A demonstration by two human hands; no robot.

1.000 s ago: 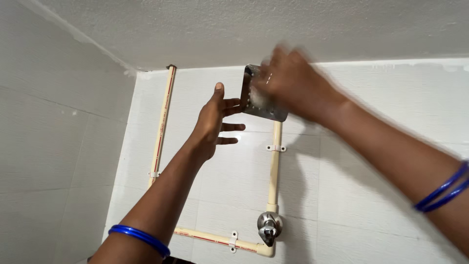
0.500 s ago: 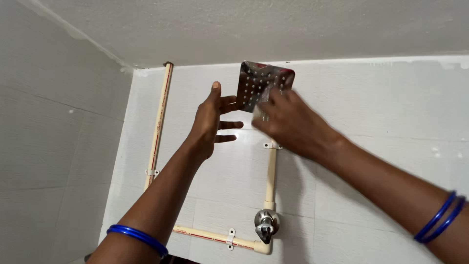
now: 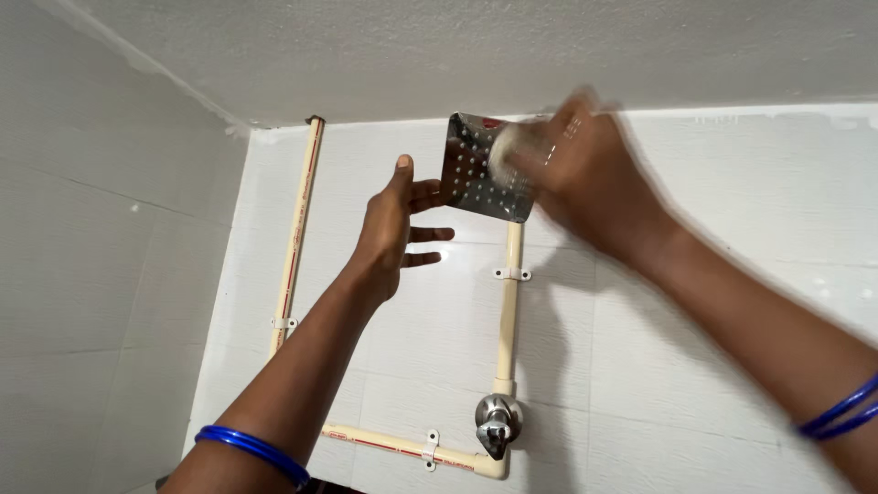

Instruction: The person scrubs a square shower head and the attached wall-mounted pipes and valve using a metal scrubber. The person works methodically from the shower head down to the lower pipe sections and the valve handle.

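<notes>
Pressed against the shiny face of the square shower head [image 3: 477, 169], right hand [image 3: 576, 169], blurred, fingers curled round a pale scrubbing pad [image 3: 508, 152] and clasping it; steadied on the other side by the left hand [image 3: 395, 229], fingers spread and loose, fingertips touching the head's left edge, clenched on nothing. Mounted high on the white tiled wall [image 3: 713, 238], just under the textured ceiling [image 3: 476, 50], tilted, dotted with rows of small nozzles, mirror-bright with a red glint at its top edge. Fed from below by a cream vertical pipe [image 3: 508, 311], clipped to the tiles by a white bracket [image 3: 512, 273]; ending lower down at a chrome valve [image 3: 498, 423]; joined there at an elbow to a cream horizontal pipe [image 3: 393, 444] with a red stripe, held by another white clip. Further left, well apart from the head, a second cream riser [image 3: 297, 229] with a red stripe, running up to the ceiling corner. Ringed at each forearm by blue bangles: on the left near the lower edge [image 3: 251, 448], on the right at the far right edge [image 3: 841, 412]. Grey side wall [image 3: 101, 274] at the left.
</notes>
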